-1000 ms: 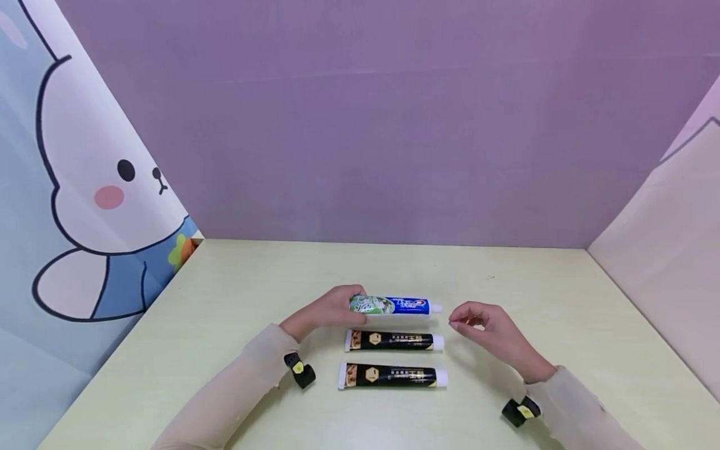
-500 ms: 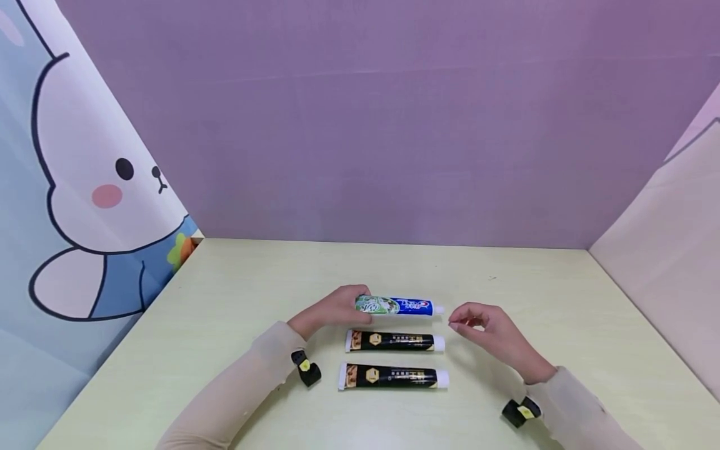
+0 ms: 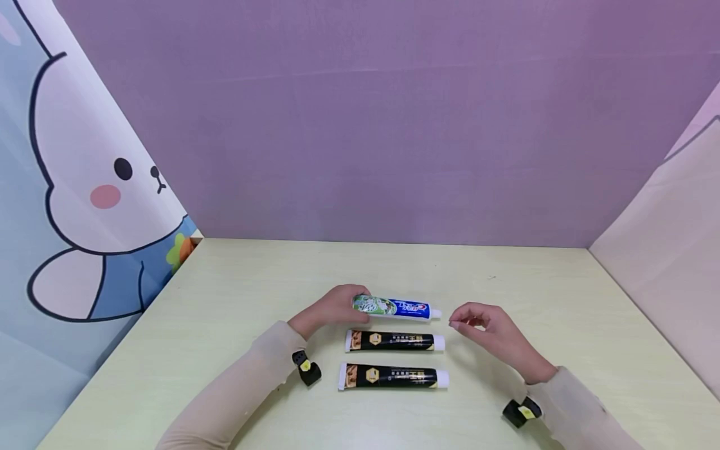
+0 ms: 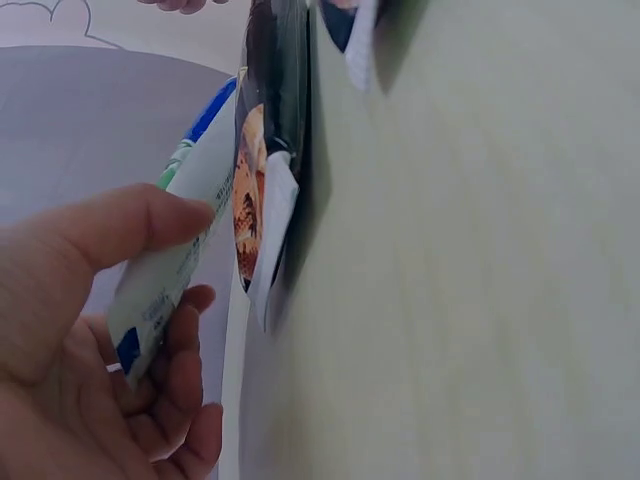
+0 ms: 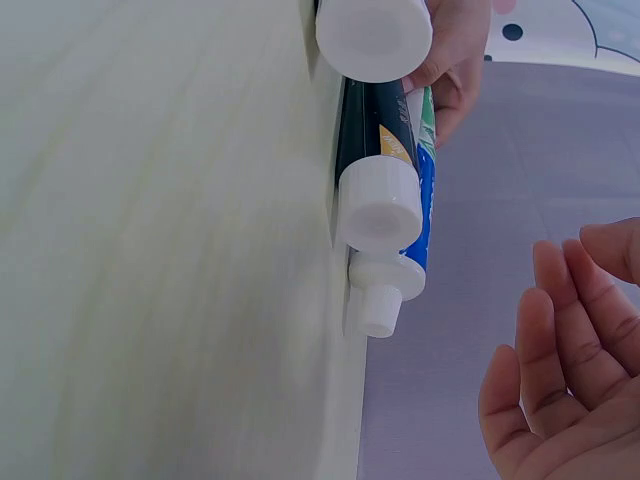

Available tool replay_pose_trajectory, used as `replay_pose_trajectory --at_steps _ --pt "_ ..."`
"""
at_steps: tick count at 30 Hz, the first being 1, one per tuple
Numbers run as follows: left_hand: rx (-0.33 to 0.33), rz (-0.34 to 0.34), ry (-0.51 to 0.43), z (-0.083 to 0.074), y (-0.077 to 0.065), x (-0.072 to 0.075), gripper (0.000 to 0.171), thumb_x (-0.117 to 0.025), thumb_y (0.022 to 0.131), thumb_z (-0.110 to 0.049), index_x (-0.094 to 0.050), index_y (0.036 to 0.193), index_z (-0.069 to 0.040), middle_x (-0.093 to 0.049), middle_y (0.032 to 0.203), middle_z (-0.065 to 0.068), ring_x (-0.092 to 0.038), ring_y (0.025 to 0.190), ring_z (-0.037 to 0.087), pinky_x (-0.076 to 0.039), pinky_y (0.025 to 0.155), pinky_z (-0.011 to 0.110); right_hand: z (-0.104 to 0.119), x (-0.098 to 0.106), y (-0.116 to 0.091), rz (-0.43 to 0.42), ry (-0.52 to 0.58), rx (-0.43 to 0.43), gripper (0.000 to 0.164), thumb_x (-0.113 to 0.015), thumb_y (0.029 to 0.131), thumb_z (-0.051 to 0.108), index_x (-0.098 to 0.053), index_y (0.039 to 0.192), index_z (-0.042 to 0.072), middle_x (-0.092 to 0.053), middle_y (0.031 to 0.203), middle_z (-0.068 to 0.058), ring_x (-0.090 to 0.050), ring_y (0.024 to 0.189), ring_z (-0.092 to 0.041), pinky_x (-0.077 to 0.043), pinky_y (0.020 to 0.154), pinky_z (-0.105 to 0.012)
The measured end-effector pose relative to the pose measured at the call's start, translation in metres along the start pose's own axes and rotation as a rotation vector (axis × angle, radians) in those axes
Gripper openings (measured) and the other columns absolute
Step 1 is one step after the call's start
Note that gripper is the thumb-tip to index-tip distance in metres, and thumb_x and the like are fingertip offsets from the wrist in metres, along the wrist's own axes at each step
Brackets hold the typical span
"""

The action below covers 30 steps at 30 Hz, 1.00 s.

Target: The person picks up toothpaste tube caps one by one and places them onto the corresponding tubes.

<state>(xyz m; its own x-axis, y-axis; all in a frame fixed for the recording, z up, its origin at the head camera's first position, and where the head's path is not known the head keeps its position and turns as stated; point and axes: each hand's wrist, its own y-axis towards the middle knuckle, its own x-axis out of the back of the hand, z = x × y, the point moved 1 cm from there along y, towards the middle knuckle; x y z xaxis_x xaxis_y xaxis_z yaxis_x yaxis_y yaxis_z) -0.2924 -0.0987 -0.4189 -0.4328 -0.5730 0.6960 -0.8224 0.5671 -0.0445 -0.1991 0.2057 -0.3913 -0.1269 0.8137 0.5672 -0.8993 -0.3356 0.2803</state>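
My left hand (image 3: pixel 335 305) pinches the tail end of a blue and green toothpaste tube (image 3: pixel 412 309), thumb on one face and fingers on the other. The tube's white cap (image 5: pixel 378 308) points right, toward my right hand (image 3: pixel 495 331). That hand holds nothing; its fingers are loosely bent, a little way from the cap. Nearer to me lie two black toothpaste tubes with white caps, a middle tube (image 3: pixel 394 341) and a front tube (image 3: pixel 394 376), roughly parallel with caps to the right. In the left wrist view the held tube (image 4: pixel 185 225) slants beside the middle tube (image 4: pixel 272 130).
The pale table (image 3: pixel 270 269) reaches back to a purple backdrop (image 3: pixel 394 125). A cartoon rabbit curtain (image 3: pixel 101 156) hangs at the left, and a pale curtain (image 3: pixel 669 237) at the right. Each wrist carries a small black camera.
My left hand has shifted slightly right with the blue and green toothpaste tube. The tube's cap end has since swung a little toward me. My right hand stays in place.
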Motion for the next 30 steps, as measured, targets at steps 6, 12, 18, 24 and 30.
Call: replay_pose_trajectory --at_steps 6,12,18,24,30 --pt "0.05 -0.009 0.106 0.001 -0.001 -0.001 0.042 -0.079 0.071 -0.022 -0.067 0.109 -0.011 -0.058 0.092 0.0 -0.049 0.082 0.014 -0.042 0.073 0.029 0.002 0.0 -0.001 0.015 0.011 -0.013 0.004 -0.064 0.089 0.01 -0.068 0.092 0.009 -0.067 0.088 -0.011 -0.06 0.075 -0.013 -0.047 0.064 -0.025" --pt "0.081 -0.008 0.226 -0.004 -0.004 -0.001 0.045 -0.081 0.071 -0.025 -0.067 0.113 -0.015 -0.05 0.095 0.005 -0.046 0.083 0.018 -0.04 0.073 0.032 0.002 -0.001 -0.002 0.016 0.009 -0.007 0.006 -0.063 0.09 0.011 -0.067 0.092 0.007 -0.067 0.088 -0.011 -0.06 0.076 -0.01 -0.048 0.065 -0.025" --pt "0.114 0.021 0.321 -0.012 -0.007 0.0 0.05 -0.079 0.076 -0.029 -0.059 0.12 -0.017 -0.05 0.105 0.007 -0.05 0.09 0.02 -0.044 0.081 0.039 0.002 0.0 -0.001 0.018 0.003 0.043 0.006 -0.062 0.09 0.008 -0.067 0.092 0.007 -0.067 0.088 -0.011 -0.06 0.076 -0.009 -0.048 0.065 -0.025" --pt "0.13 0.021 0.348 -0.016 -0.007 0.001 0.053 -0.08 0.075 -0.029 -0.059 0.121 -0.015 -0.051 0.107 0.007 -0.051 0.094 0.021 -0.044 0.084 0.04 0.001 0.002 -0.001 0.025 0.01 0.049 0.006 -0.062 0.09 0.008 -0.067 0.092 0.005 -0.067 0.087 -0.011 -0.059 0.074 -0.011 -0.048 0.064 -0.025" --pt "0.116 0.005 0.302 -0.007 -0.01 0.003 0.056 -0.082 0.072 -0.031 -0.06 0.12 -0.013 -0.052 0.106 0.006 -0.051 0.091 0.019 -0.044 0.084 0.038 0.0 0.003 -0.003 0.031 -0.011 0.048 0.005 -0.064 0.089 0.007 -0.067 0.093 0.006 -0.067 0.088 -0.009 -0.058 0.075 -0.008 -0.048 0.066 -0.025"
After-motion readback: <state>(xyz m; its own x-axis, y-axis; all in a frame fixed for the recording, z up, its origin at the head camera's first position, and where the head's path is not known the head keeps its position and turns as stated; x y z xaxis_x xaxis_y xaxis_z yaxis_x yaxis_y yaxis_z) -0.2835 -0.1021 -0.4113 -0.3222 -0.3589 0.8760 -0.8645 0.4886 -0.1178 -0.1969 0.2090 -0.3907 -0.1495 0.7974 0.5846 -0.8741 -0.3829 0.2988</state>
